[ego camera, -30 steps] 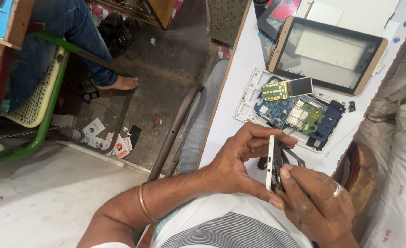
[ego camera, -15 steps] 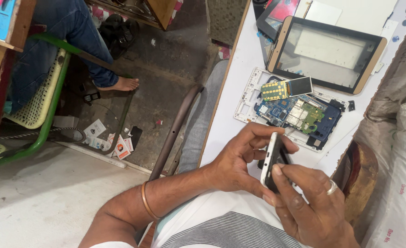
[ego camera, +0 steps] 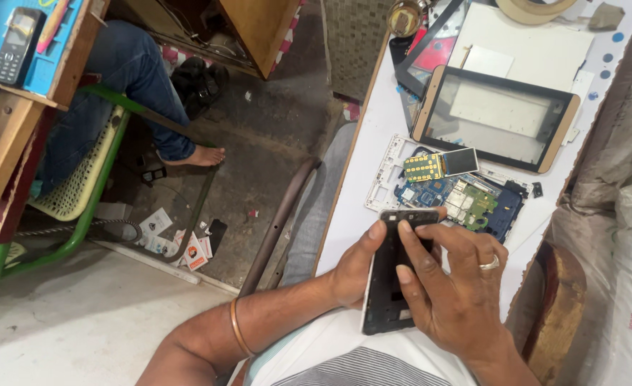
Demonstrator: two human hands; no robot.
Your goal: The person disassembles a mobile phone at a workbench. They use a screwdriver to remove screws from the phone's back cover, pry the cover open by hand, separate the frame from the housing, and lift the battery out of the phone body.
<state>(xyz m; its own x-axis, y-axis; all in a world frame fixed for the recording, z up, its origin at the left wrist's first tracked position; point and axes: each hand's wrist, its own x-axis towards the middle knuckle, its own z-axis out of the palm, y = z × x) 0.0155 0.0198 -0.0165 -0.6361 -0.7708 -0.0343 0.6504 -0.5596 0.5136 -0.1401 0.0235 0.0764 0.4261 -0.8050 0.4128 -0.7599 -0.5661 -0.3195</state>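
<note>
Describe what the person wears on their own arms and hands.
Both forearms are bare, with no sleeves in view. The left hand has a thin gold-coloured bangle round its wrist. The right hand carries a silver-coloured ring on one finger. No gloves, watch or markings show on either hand.

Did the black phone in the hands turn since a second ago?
Yes. The black phone frame was edge-on before; now its flat open side faces up, its top end pointing at the circuit board on the white table.
</note>
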